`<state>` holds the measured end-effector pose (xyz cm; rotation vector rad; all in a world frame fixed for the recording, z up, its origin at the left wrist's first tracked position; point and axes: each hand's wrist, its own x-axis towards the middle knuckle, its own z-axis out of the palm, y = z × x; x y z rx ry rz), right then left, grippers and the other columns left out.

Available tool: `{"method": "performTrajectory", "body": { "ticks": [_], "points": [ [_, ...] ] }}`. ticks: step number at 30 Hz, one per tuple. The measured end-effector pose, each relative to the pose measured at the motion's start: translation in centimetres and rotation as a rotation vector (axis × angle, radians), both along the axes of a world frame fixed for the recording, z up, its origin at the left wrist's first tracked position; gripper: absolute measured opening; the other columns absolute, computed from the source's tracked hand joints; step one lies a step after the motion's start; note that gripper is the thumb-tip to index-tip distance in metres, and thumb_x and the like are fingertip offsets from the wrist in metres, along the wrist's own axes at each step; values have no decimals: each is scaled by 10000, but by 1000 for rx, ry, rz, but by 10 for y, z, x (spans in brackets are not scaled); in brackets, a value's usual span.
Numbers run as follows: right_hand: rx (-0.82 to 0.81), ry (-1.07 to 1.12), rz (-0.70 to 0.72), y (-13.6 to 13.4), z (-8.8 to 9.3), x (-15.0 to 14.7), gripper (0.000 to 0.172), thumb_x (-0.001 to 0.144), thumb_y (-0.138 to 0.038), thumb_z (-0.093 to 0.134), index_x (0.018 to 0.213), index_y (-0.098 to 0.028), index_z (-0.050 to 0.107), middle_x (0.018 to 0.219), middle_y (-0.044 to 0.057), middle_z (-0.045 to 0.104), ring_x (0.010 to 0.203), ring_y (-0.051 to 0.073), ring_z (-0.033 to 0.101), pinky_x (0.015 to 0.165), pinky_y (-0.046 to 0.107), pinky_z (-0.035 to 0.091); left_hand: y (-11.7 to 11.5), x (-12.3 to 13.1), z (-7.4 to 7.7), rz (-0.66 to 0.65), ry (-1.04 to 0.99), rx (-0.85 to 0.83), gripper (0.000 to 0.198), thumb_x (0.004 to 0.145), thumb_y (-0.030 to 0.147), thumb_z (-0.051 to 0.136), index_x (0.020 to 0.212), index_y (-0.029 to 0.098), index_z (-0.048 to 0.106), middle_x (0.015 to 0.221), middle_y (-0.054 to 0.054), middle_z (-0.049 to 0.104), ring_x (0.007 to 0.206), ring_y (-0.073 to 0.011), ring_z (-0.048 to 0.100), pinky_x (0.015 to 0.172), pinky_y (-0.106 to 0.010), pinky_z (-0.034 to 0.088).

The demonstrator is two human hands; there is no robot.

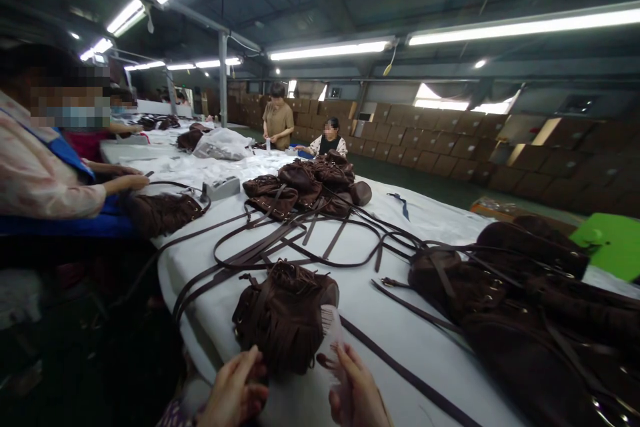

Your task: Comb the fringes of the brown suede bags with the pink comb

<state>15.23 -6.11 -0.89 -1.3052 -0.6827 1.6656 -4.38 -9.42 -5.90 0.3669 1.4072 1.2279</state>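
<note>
A dark brown fringed bag (287,313) lies on the white-covered table (200,307) in front of me, its drawstring top facing away. My right hand (357,383) grips a pale, see-through comb (331,330), teeth up, beside the bag's right side. At the bag's lower left edge is my left hand (237,387), fingers curved and partly apart, with nothing visible in it. A long brown strap (400,367) runs from the bag toward the lower right.
More brown bags are heaped mid-table (310,183) and on the right (525,333), with straps looping between. At left a person (45,167) handles another bag (165,210). A green chair (607,247) stands at far right.
</note>
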Motion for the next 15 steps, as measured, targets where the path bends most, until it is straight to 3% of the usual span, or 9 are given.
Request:
{"method": "performTrajectory", "body": {
  "ticks": [5,9,13,15],
  "points": [
    [-63,59,102,-10,5,-6,452,698,-513,766,944,-206,543,633,-41,642,338,48,505,313,117,341,13,24,7,-201,-412,-173,555,815,641,560,949,110,652,770,-96,695,458,-110,599,350,-156,363],
    [3,69,101,-13,11,-6,456,711,-544,742,939,-201,548,647,-32,651,305,41,474,282,120,307,20,39,18,-300,-638,-197,536,838,632,544,890,115,675,694,-56,680,422,-75,559,344,-131,360],
    [6,71,118,-9,9,-8,506,668,-553,778,939,-195,546,621,-45,631,285,38,447,275,127,306,27,52,26,-379,-710,-252,597,837,699,462,732,135,630,600,-24,624,363,-71,495,345,-150,351],
    [18,56,146,-9,4,-7,548,642,-570,795,967,-195,561,652,-35,651,304,52,474,283,142,331,32,58,29,-419,-677,-276,609,837,714,436,754,145,635,595,-17,610,335,-67,445,323,-157,303]
  ]
}}
